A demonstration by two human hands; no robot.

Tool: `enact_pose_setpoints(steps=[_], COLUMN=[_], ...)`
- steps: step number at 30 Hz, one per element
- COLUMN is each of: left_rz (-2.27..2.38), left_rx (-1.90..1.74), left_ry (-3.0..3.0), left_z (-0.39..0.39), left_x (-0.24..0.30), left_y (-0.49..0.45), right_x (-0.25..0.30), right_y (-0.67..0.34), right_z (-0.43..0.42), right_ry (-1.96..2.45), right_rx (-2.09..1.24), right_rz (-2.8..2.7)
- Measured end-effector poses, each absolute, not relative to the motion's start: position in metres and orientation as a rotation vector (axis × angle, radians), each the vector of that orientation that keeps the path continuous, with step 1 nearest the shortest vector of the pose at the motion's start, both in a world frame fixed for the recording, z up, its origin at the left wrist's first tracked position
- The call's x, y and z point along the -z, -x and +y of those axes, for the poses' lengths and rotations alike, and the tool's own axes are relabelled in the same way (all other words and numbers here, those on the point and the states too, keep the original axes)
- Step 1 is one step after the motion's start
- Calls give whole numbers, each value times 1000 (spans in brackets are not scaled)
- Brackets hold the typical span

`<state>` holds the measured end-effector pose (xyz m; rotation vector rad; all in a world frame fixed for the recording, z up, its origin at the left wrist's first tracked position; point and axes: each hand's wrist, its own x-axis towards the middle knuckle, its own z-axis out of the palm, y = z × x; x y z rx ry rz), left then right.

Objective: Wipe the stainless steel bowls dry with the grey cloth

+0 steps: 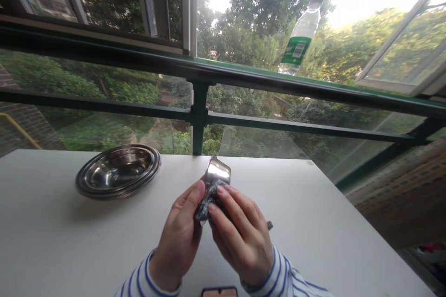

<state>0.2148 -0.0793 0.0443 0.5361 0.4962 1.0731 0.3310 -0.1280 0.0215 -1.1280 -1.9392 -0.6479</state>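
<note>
Two hands, one small steel cup, one grey scrubbing pad. The left hand (179, 227) grasps the cup (218, 171) from the side, holding it tilted above the white table (45, 204). The right hand (240, 236) is curled firmly over the pad (209, 202), pressing it to the cup's lower part (too crumpled to tell whether wire or cloth). Gripped from both sides, pad and metal stay together, and the cup's upper part stays exposed. Also on the table: a stack of steel bowls (118, 171), set well left, away from the working hands, and what looks like a phone (219, 292) at the near edge, just below them. Striped sleeves (285, 278) cover the arms. Beyond stands a dark green railing (199, 118).
</note>
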Motion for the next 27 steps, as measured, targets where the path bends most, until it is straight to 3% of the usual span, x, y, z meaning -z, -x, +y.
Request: enact_pose_setpoints(steps=[12, 20, 27], left_rz=[540, 535, 538], left_rx=[-1067, -1001, -1035], left_ry=[-557, -653, -581], left_z=[-79, -82, -79], left_x=[-43, -45, -42], left_y=[-213, -217, -216], right_x=[-32, -43, -44], right_y=[-340, -359, -343], right_z=[-124, -121, -122], right_ry=[996, 1216, 1078], right_rx=[704, 325, 528], right_rz=[-2091, -1804, -2117])
